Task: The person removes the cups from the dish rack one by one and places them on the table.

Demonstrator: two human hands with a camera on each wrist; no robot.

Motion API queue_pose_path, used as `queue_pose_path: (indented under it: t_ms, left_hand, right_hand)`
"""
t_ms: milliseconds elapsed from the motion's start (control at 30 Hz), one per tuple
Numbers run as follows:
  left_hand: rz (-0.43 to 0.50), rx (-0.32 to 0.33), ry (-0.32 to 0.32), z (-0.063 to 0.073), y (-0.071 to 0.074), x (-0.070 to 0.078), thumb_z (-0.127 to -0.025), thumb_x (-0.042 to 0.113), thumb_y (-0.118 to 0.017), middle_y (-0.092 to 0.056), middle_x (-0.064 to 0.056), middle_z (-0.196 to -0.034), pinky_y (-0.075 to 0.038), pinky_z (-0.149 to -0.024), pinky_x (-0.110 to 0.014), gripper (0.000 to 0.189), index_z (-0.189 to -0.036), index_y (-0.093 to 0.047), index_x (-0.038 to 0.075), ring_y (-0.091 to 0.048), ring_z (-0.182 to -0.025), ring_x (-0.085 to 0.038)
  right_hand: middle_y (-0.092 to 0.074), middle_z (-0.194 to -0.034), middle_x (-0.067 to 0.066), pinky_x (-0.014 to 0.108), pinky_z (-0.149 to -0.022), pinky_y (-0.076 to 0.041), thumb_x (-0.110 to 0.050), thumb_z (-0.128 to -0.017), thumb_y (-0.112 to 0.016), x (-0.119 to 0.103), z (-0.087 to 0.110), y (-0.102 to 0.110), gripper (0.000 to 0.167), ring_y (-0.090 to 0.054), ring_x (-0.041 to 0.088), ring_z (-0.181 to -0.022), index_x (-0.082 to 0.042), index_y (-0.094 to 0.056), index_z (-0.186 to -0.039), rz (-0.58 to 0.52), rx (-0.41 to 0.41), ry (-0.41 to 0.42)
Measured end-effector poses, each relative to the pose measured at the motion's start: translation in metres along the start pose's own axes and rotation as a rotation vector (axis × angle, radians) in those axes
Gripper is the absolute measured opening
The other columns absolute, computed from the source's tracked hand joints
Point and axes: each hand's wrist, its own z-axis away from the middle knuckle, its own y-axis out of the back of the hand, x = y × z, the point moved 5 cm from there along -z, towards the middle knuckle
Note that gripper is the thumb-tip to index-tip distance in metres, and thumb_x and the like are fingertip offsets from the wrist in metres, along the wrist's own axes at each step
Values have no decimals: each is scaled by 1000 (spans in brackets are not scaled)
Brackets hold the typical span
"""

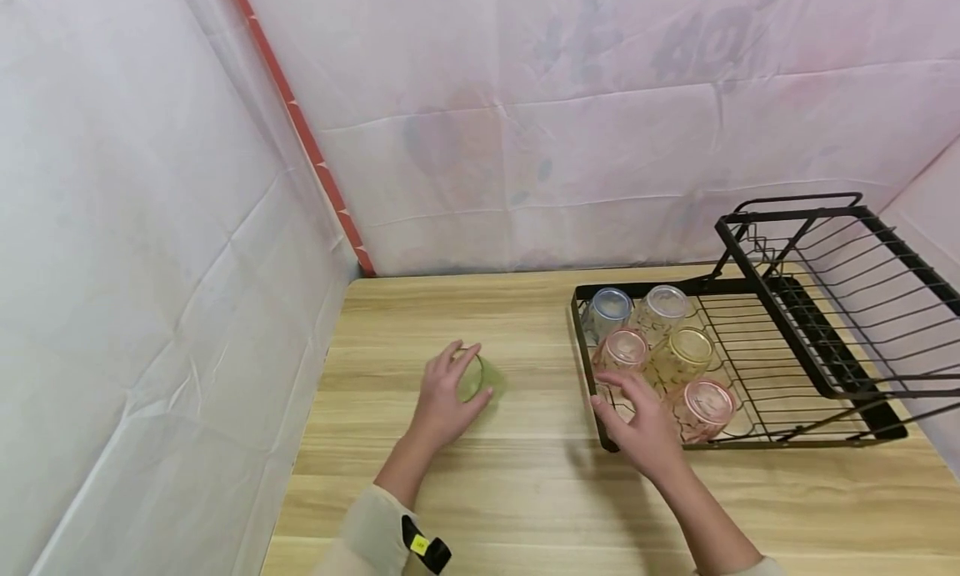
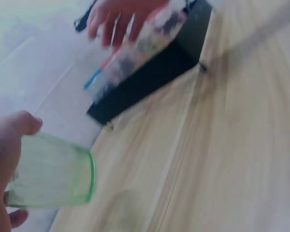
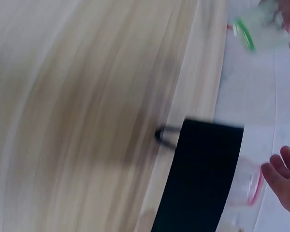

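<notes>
My left hand [image 1: 442, 397] grips a green-tinted clear glass [image 2: 55, 171] between thumb and fingers. In the left wrist view its bright green edge faces the tabletop, with a faint greenish shadow below. My right hand [image 1: 637, 422] is over the front left corner of the black dish rack [image 1: 588, 355], fingers parted and holding nothing. Near its fingertips stands a pink glass [image 1: 626, 348], and to its right another pink glass [image 1: 708, 405]. A yellow glass [image 1: 690, 349], a blue glass [image 1: 611, 306] and a clear glass [image 1: 666, 305] stand behind them in the rack.
The rack's raised upper wire shelf [image 1: 862, 276] overhangs its right side. Wood-grain tabletop [image 1: 540, 493] lies between the left hand and the rack. White sheeting [image 1: 465, 167] hangs behind the table, and another sheet [image 1: 187, 267] borders it on the left.
</notes>
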Motion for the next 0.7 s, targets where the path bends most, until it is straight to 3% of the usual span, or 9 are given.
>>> queue_pose_path:
  t_ms: [133, 333, 500, 700]
  left_hand:
    - [-202, 26, 40, -6, 13, -27, -85, 37, -75, -40, -13, -152, -38, -100, -63, 63, -143, -52, 24, -41, -130, -41]
    - [-317, -7, 160, -15, 32, -70, -88, 40, -70, -30, -14, -158, -37, -97, -63, 65, -147, -47, 26, -37, -132, -42]
    - [-343, -31, 243, -18, 51, -103, -91, 40, -65, -24, -18, -160, -34, -97, -68, 65, -150, -42, 24, -30, -136, -46]
    - [-337, -29, 325, -17, 75, -135, -92, 38, -61, -22, -23, -158, -28, -99, -72, 65, -151, -39, 20, -26, -137, -49]
  right_hand:
    - [-61, -119, 15, 39, -94, -39, -4, -79, -75, 6, -2, 21, 34, -52, 32, -113, -3, -68, -112, 160, 102, 122]
    - [-59, -116, 25, 61, -97, -35, -5, -74, -75, 21, -1, 52, 33, -49, 45, -113, 1, -69, -105, 285, 205, 199]
    - [-54, -120, 28, 64, -99, -31, -7, -73, -77, 40, 5, 70, 38, -44, 51, -116, 1, -67, -109, 369, 212, 97]
    - [-46, -133, 36, 71, -101, -26, -16, -82, -72, 61, 10, 83, 41, -38, 58, -123, 0, -62, -119, 437, 149, -72]
